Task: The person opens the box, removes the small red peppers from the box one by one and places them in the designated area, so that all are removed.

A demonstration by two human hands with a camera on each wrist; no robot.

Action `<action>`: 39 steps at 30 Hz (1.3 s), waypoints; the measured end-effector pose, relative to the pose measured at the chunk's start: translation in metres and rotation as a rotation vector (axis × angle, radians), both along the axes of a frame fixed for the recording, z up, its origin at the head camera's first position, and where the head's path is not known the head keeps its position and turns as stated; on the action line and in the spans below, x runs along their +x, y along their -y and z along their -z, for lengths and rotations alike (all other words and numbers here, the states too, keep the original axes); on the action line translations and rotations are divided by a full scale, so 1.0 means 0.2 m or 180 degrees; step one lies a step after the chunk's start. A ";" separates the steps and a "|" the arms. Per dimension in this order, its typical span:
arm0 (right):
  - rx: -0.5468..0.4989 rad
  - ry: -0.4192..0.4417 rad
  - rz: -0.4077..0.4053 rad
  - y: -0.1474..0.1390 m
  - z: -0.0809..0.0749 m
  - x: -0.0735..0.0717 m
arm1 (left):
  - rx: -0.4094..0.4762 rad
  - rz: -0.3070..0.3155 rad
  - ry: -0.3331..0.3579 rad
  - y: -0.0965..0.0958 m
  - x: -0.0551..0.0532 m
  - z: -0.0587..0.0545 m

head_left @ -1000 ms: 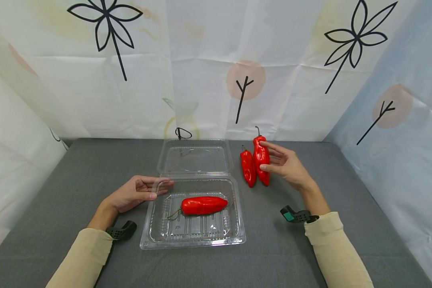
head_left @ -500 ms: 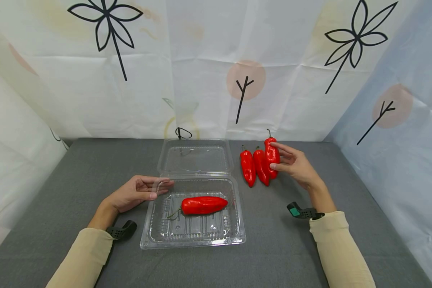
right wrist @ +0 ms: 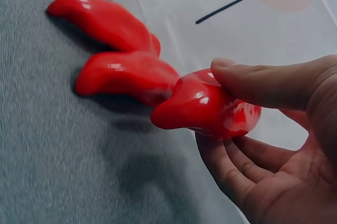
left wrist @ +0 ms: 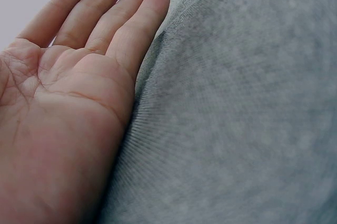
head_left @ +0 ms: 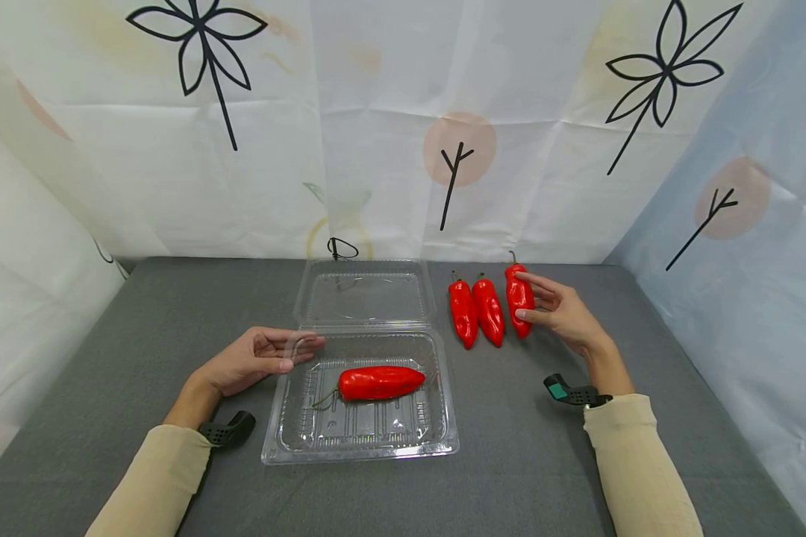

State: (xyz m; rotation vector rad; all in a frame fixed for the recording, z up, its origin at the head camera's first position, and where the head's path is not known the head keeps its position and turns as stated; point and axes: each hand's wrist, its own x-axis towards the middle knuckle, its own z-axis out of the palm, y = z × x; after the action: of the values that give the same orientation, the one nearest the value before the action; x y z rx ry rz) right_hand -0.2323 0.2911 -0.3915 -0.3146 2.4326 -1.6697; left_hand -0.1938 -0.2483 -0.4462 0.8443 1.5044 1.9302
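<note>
Between the thumb and fingers of my right hand (head_left: 564, 313), at the back right, is a red pepper (head_left: 519, 298). In the right wrist view the held pepper (right wrist: 202, 103) shows its tip, with a shadow on the cloth below. Two more red peppers, one (head_left: 488, 312) nearer the hand and another (head_left: 463, 313) beyond it, lie side by side to its left. My left hand (head_left: 251, 360) has its fingers extended at the left rim of a clear plastic container (head_left: 359, 451). Inside that lies one red pepper (head_left: 381, 382), stem to the left. The left wrist view shows the palm (left wrist: 68, 97) holding nothing.
The container's lid (head_left: 366, 294) is folded back flat behind it. Grey cloth (head_left: 504, 470) covers the table. Patterned white fabric (head_left: 376, 149) rises along the back edge and both sides.
My right hand has moved right and slightly nearer with its pepper, away from the two others, leaving a gap. The left hand and container stay where they were.
</note>
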 end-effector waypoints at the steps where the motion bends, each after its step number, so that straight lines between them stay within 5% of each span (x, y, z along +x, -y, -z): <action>1: 0.0029 0.0020 0.0007 -0.01 0.01 0.00 | 0.0002 0.0004 -0.0007 0.00 0.00 0.00; 12: 0.0233 0.0161 -0.0025 -0.04 0.08 -0.03 | 0.0032 0.0021 -0.0047 0.00 0.00 0.00; 39: 0.0527 -0.0069 0.0034 0.04 0.09 -0.02 | -0.0068 -0.0046 0.0006 0.00 0.00 0.00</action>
State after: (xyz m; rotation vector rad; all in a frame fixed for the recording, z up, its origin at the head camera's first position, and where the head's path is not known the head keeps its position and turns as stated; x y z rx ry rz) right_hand -0.2360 0.2837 -0.4096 -0.2978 2.5719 -1.4639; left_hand -0.1946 -0.2486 -0.4466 0.8241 1.5311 1.9214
